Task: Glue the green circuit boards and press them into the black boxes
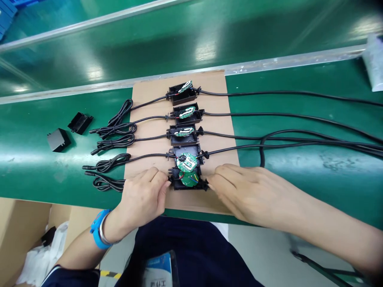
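Observation:
The nearest black plastic box lies open on a cardboard sheet, with a round green circuit board over it. At its left end my left hand pinches the thin black cable, close to the cable's end piece. Opposite, my right hand has its fingers closed round the thicker cable beside the black strain relief; most of that cable is hidden under the hand. Just beyond sits another open box with a round board tilted out over its near edge.
Further boxes with boards continue the row on the cardboard. Coiled cables lie to the left, long cables run right. Two loose black boxes rest on the green bench. A plastic bag is far right.

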### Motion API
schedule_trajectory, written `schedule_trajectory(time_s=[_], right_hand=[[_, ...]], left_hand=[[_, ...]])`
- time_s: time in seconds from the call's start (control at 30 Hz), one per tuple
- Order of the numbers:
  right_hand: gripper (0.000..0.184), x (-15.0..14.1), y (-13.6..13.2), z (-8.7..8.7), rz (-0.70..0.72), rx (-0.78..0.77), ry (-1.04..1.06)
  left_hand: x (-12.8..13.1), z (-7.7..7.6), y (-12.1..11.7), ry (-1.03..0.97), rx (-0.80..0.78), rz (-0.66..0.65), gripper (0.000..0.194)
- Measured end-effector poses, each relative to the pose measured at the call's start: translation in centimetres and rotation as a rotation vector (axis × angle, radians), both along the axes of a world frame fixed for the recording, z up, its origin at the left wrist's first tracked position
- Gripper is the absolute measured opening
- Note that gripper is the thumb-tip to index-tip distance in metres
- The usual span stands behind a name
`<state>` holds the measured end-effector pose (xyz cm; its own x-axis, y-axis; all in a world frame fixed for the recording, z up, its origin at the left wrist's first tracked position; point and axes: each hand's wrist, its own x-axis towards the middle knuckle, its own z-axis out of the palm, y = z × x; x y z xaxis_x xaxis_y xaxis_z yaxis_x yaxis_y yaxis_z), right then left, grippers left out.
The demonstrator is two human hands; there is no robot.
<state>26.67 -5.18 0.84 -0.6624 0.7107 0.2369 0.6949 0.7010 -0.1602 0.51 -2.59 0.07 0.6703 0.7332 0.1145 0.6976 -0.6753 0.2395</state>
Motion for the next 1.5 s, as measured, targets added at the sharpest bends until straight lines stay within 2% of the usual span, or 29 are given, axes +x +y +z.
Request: schedule_trajectory(time_s=[0.07,0.17,0.37,0.67,0.83,0.9,1.03,1.23,1.4,1.5], right_hand=[[0.019,-0.5,0.0,0.0,0.000,-0.045,-0.015],[0.033,-1.1,0.0,-0.3,0.012,-0.114,-0.039],[0.025,-1.7,0.2,-1.0,0.020,-0.177,-0.063],[0.025,-2.2,0.1,-0.8,-0.037,-0.186,-0.053],[0.029,-2.0,0.5,-0.7,-0.052,-0.199,-0.054],[0.030,-2.0,0.6,-0.8,-0.059,-0.206,-0.054],[0.030,-2.1,0.5,-1.1,-0.073,-0.237,-0.034],[0.031,-2.1,0.2,-1.5,-0.103,-0.253,0.003],[0.029,-2.2,0.2,-1.7,-0.105,-0.245,0.031],[0.027,-2.3,0.3,-1.9,-0.107,-0.243,0.048]], left_hand=[[0.0,0.0,0.0,0.004,-0.016,0.012,0.015],[-0.1,0.0,0.1,-0.007,-0.081,0.045,0.015],[-0.2,-0.3,0.3,-0.038,-0.253,0.086,0.011],[-0.6,-0.4,0.7,-0.081,-0.340,0.066,0.010],[-0.5,0.2,1.6,-0.085,-0.465,0.093,0.009],[-0.2,0.6,1.8,-0.145,-0.487,0.091,0.008],[0.6,0.9,1.4,-0.274,-0.417,0.090,0.007],[1.1,0.6,0.5,-0.137,-0.139,0.035,0.013],[0.8,-1.1,-0.1,-0.107,0.136,-0.025,0.018],[0.6,-2.1,-0.4,-0.109,0.234,-0.021,0.017]])
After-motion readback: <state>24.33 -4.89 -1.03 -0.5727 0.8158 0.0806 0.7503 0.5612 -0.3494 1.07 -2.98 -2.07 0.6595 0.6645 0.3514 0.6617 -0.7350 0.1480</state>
